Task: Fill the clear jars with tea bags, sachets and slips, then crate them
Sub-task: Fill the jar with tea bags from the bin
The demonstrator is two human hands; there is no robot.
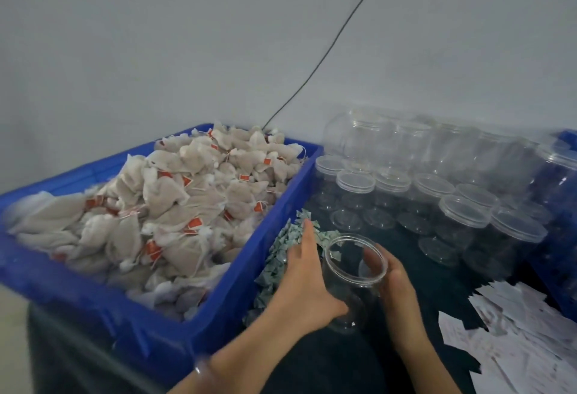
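A clear jar (349,297) is held low in the middle of the view, on or just above the dark table (437,287); which of the two cannot be told. Its long axis is about upright and its open, lidless mouth is turned upward. A single sachet seems to lie inside near the rim, though this is hard to make out through the wall.

The jar is gripped on its right side by the right hand (398,290), whose fingers (371,261) are curled round the wall and are seen through the clear plastic. The left hand (304,272) is laid against the jar's left side, with its fingers kept straight and spread over the heap of green-and-white sachets (276,264) just beside the jar. Whether a sachet is pinched beneath them is hidden.

To the left, a blue crate (282,203) is heaped with tea bags (162,206) bearing red tags. Behind the jar, empty lidded jars (356,186) are stood in rows, the farthest blurred. White paper slips (518,334) are strewn at lower right and cut off by the frame, as is a second blue crate (566,268).
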